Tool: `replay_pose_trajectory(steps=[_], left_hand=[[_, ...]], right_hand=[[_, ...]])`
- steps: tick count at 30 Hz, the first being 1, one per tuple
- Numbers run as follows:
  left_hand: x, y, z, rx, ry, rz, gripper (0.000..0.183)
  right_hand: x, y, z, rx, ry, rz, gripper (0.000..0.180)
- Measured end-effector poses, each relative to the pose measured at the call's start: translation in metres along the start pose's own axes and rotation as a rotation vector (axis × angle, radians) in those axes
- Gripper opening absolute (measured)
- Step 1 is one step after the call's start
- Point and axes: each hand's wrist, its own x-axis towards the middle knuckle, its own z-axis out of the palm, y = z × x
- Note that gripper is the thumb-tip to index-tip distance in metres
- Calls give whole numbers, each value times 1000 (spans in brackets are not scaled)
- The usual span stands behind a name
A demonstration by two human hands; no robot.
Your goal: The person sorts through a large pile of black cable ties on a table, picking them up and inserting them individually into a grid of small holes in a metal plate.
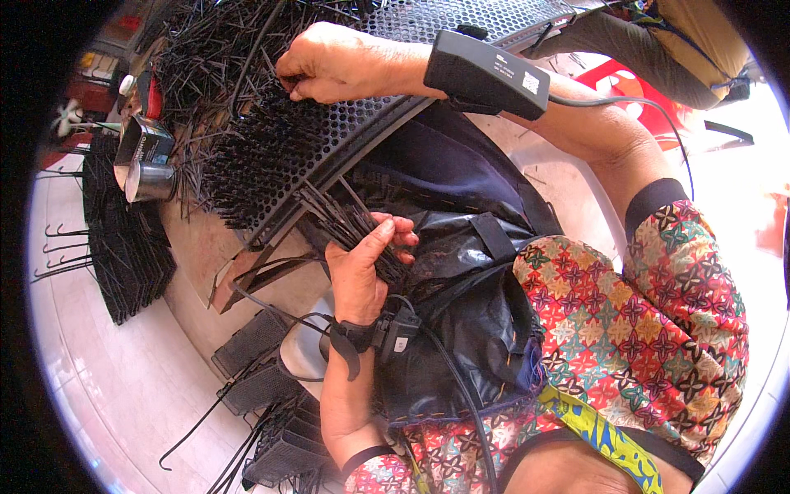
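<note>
My left hand (pixel 367 265) is closed around a bundle of thin dark strips (pixel 336 216), below the near edge of a black perforated metal panel (pixel 361 120). Many similar dark strips (pixel 265 160) stand upright, packed closely in the panel's holes. Over the far side of this cluster, my right hand (pixel 302 71) has its fingers pinched on something dark at the strip tops; the fingertips are partly hidden. A black device is strapped on the right forearm, another at the left wrist.
Loose dark strips (pixel 203 74) are heaped beyond the panel. A metal cup (pixel 150 181) and a box (pixel 147 139) stand at the left. Stacked black hooked racks (pixel 126 247) and mesh baskets (pixel 287 441) lie on the floor. Another person's legs (pixel 636 55) are at top right.
</note>
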Motion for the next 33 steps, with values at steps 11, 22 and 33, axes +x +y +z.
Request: replay_pose_trajectory(steps=[11,22,33], left_hand=[[1,-2,0,-72,-35,30,12],[-2,0,3,-148,-65,-42,13],[-2,0,-1,-221,-153,-26,15]], right_hand=[[-28,11,2,9,276,197,21],[-37,10,6,-185,94,124,19],[-70,-41,-2,82,53,266,27]])
